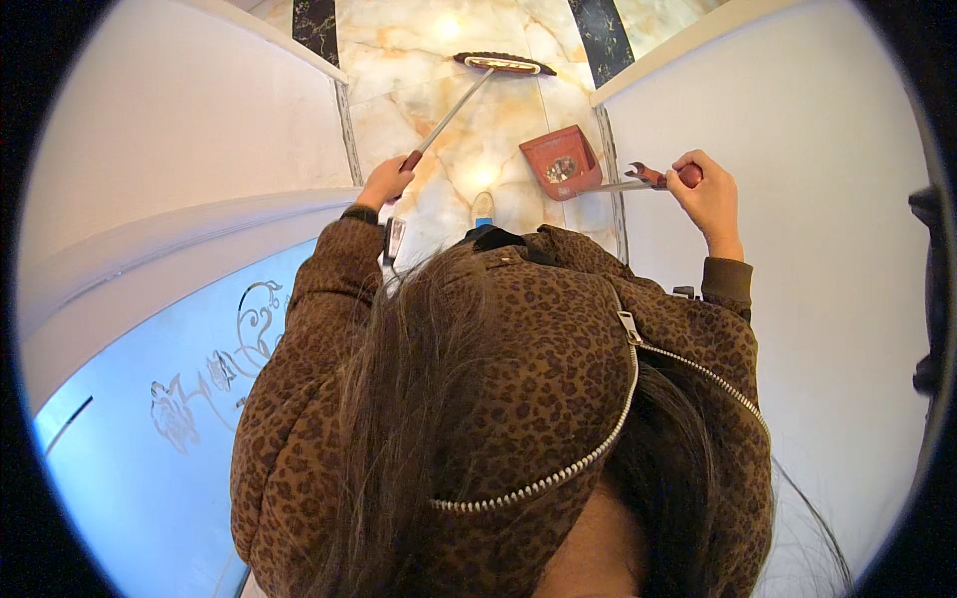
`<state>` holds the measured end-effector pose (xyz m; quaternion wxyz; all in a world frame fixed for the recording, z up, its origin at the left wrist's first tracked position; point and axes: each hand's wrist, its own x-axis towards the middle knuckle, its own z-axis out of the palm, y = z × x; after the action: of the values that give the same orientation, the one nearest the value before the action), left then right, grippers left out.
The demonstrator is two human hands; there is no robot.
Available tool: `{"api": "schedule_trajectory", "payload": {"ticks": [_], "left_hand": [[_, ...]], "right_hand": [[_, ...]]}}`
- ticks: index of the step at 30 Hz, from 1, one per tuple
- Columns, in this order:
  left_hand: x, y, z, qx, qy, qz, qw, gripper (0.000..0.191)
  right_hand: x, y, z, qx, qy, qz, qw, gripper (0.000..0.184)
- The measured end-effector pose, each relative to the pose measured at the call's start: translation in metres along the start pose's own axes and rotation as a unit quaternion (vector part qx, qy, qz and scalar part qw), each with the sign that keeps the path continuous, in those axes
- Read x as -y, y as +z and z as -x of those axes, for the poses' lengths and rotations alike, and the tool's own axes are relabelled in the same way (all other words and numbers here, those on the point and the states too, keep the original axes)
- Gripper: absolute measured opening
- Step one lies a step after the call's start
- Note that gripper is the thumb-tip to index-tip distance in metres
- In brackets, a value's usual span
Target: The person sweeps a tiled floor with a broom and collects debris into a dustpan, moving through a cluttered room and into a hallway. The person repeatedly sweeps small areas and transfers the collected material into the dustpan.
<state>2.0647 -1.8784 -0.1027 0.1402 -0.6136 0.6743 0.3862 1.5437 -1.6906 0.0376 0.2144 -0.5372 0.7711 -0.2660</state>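
Observation:
My left hand (387,182) is closed around the dark red grip of a broom (456,108). The broom's metal pole slants forward to a wide head with dark bristles (505,63), which is at the marble-patterned floor ahead of me. In my right hand (706,190) is the red knob end of the handle of a long-handled dustpan (561,161). A red clip sits on that handle just beside my fingers. The dustpan's red scoop is low, by the foot of the right wall, with a worn label on it.
White walls (748,149) (209,97) rise close on both sides. Black marble strips (602,37) cross the patterned floor (463,149) farther ahead. A frosted glass panel (172,374) with floral scrolls is at my left. One of my shoes (484,205) shows below me.

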Motion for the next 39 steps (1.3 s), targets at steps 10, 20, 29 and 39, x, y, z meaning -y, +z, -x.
{"api": "schedule_trajectory", "payload": {"ticks": [10, 20, 29, 39], "left_hand": [[0.214, 0.099, 0.202, 0.014, -0.112, -0.040, 0.993, 0.050], [0.138, 0.037, 0.079, -0.002, 0.000, -0.017, 1.000, 0.044], [-0.069, -0.026, -0.126, 0.029, 0.041, -0.062, 0.997, 0.036], [0.085, 0.013, 0.002, -0.106, 0.053, -0.082, 0.990, 0.052]], "right_hand": [[-0.003, 0.003, 0.001, 0.025, 0.147, -0.049, 0.988, 0.018], [0.019, 0.008, 0.009, -0.003, 0.103, -0.021, 0.994, 0.016], [0.018, 0.012, 0.008, -0.017, 0.072, -0.012, 0.997, 0.019], [0.017, 0.018, 0.010, -0.024, 0.102, -0.017, 0.994, 0.019]]}}
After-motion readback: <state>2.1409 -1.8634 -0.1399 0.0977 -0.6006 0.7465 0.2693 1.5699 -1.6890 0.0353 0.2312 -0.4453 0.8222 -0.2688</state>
